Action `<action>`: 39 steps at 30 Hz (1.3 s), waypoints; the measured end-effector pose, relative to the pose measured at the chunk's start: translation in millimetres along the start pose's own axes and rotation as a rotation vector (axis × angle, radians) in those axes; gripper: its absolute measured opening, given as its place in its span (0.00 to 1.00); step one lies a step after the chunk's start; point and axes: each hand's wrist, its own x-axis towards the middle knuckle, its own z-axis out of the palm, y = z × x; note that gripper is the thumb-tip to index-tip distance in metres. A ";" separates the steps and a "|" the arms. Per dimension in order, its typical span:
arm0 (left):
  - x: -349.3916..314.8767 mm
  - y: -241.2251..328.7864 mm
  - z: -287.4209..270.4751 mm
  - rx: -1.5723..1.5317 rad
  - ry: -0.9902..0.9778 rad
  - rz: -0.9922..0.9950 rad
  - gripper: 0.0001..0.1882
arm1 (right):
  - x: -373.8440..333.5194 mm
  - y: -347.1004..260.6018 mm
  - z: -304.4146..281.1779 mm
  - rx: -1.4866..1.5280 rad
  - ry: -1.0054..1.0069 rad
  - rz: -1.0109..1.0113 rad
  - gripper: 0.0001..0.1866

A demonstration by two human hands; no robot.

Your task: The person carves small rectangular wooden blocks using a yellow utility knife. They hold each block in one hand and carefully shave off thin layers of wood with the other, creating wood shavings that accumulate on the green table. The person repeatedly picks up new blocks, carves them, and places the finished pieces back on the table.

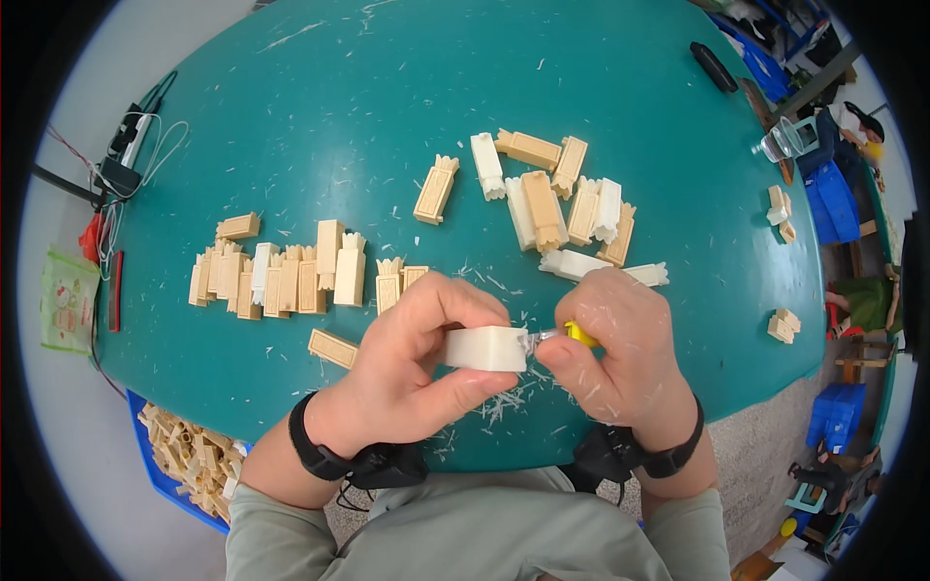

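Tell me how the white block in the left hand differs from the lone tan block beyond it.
The white block is paler than the tan block. The left hand grips the white block; the tan block lies on the green table. The white block's visible sides look plain; the tan block's top shows panelling. Both have flat sides.

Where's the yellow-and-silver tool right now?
In the head view, the yellow-and-silver tool is in the right hand, just right of centre, its silver end pointing at the white block in the left hand.
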 end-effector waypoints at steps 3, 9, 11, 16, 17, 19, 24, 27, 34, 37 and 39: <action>0.1 2.5 -0.8 0.047 -0.035 0.001 0.17 | -1.8 3.2 4.7 -0.032 0.098 0.111 0.16; 6.6 13.9 1.2 0.155 -0.056 -0.019 0.18 | -0.2 -7.8 -2.8 0.208 0.093 0.316 0.16; 9.6 17.5 0.9 0.194 0.009 -0.089 0.19 | -1.2 -9.9 -3.1 0.319 0.066 0.349 0.15; 1.9 -0.2 0.4 0.197 0.124 0.053 0.17 | -3.9 -12.2 3.4 0.336 0.023 0.356 0.16; 0.8 -1.2 1.0 0.192 0.151 0.045 0.17 | -4.0 -12.1 5.5 0.333 0.025 0.343 0.16; 0.9 -2.8 -1.5 0.359 0.145 0.116 0.18 | -4.1 -12.4 7.3 0.286 0.020 0.334 0.16; 3.4 -7.8 3.4 0.547 0.275 0.241 0.17 | -4.6 -11.7 10.8 0.242 0.017 0.280 0.15; 4.9 -8.5 4.5 0.617 0.285 0.285 0.17 | -4.7 -11.9 11.2 0.209 0.011 0.262 0.14; 8.1 -7.3 1.8 0.687 0.166 0.403 0.18 | -4.0 -5.9 13.1 -0.077 0.076 0.308 0.15; 7.5 -5.4 6.1 0.621 0.106 0.408 0.18 | -0.4 -4.2 8.7 -0.072 0.110 0.398 0.17; 6.3 -8.1 9.4 0.502 0.132 0.283 0.17 | 0.5 -5.6 6.0 0.015 0.115 0.448 0.18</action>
